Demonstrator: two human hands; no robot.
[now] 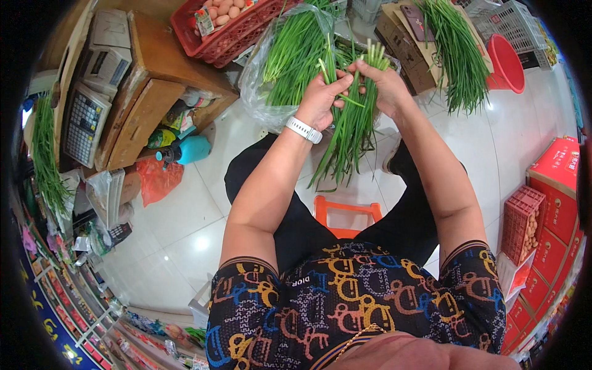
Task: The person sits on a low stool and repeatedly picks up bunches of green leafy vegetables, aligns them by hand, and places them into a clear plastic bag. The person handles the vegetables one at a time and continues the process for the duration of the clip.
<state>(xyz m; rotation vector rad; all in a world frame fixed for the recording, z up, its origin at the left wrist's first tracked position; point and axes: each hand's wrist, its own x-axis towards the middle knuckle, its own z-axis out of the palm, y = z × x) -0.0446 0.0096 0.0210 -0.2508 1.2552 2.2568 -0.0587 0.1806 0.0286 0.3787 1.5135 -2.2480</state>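
In my right hand (387, 87) is a bunch of Chinese chives (348, 138), its pale cut ends up past my thumb and its long leaves hanging toward the floor. My left hand (321, 98), with a white watch band on the wrist, pinches a few loose chive stalks (329, 64) close beside that bunch. Below and beyond both hands lies a larger heap of chives (296, 51) in a clear plastic bag (252, 95). The fingertips of both hands nearly meet, and some fingers are hidden by the leaves.
A red crate (222, 46) of eggs stands at the back left, near a wooden cabinet (171, 64). To the right, more chives (455, 55) and a phone (416, 21) lie on a cardboard box (402, 60), with a red bucket (506, 64) alongside. An orange stool (347, 206) is beneath me.
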